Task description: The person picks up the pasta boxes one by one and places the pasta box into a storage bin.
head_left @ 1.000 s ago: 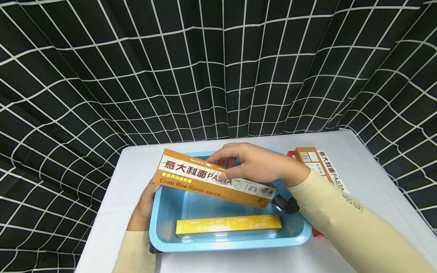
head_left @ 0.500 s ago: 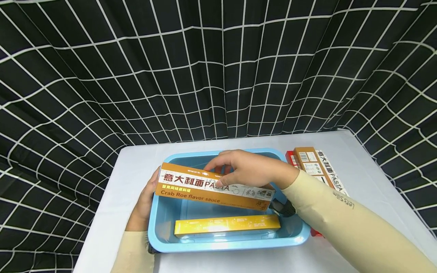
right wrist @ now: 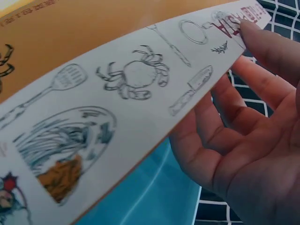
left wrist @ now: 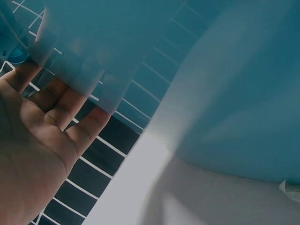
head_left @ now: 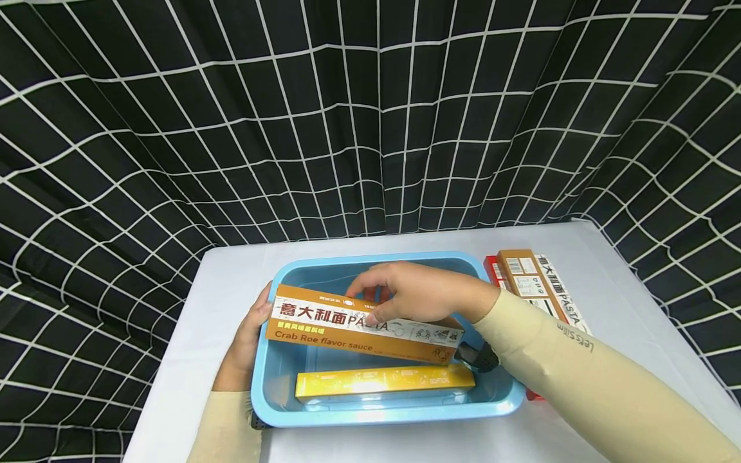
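Note:
My right hand (head_left: 405, 292) pinches an orange-and-white pasta box (head_left: 315, 331) along its upper edge, thumb on the front and fingers behind. The box, labelled crab roe flavor sauce, is tilted with its right end lower, partly inside a light blue plastic tub (head_left: 376, 418). In the right wrist view the box's white face (right wrist: 136, 93) shows crab and utensil drawings. Fairly straight, the fingers of my left hand (head_left: 249, 337) touch the outside of the tub's left wall; the left wrist view shows the fingertips against the blue plastic (left wrist: 225, 117). A yellow box (head_left: 384, 381) lies inside, along the tub's near side.
Right of the tub, another orange-and-white pasta box (head_left: 538, 283) lies on the white tabletop (head_left: 226, 270), beside a red box (head_left: 494, 270) partly hidden by it and the right arm. A black curtain with white grid lines (head_left: 382, 128) hangs behind and around the table.
My right hand has lowered the pasta box further into the tub, and its left end has dropped below the far rim. My left hand stays at the tub's left side.

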A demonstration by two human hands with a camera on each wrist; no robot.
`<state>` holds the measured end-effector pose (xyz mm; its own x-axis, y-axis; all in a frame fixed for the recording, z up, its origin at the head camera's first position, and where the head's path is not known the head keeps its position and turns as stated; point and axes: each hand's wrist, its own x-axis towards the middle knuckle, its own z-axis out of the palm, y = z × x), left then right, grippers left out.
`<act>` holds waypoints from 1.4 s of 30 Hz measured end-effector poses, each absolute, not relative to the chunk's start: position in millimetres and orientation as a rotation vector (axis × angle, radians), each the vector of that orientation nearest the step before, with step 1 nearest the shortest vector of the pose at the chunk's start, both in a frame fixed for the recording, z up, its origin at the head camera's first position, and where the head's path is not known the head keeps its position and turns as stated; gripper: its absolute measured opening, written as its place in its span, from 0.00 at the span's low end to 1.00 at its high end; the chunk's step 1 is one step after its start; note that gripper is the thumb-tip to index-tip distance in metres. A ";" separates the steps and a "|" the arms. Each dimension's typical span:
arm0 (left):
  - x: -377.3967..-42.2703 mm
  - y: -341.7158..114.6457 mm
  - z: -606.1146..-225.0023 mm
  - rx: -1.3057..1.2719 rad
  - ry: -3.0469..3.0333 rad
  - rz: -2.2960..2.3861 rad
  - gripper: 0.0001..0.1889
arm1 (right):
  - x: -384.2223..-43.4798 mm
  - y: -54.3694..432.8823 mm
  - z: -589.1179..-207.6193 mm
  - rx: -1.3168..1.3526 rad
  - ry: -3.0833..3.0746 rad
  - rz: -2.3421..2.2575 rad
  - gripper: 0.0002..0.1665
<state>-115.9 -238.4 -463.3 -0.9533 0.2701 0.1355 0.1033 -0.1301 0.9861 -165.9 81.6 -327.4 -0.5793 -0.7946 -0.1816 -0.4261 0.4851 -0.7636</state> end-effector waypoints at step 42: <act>-112.9 -238.2 -461.0 0.442 2.057 2.199 0.35 | -156.2 64.3 -355.2 -0.937 2.174 -0.583 0.20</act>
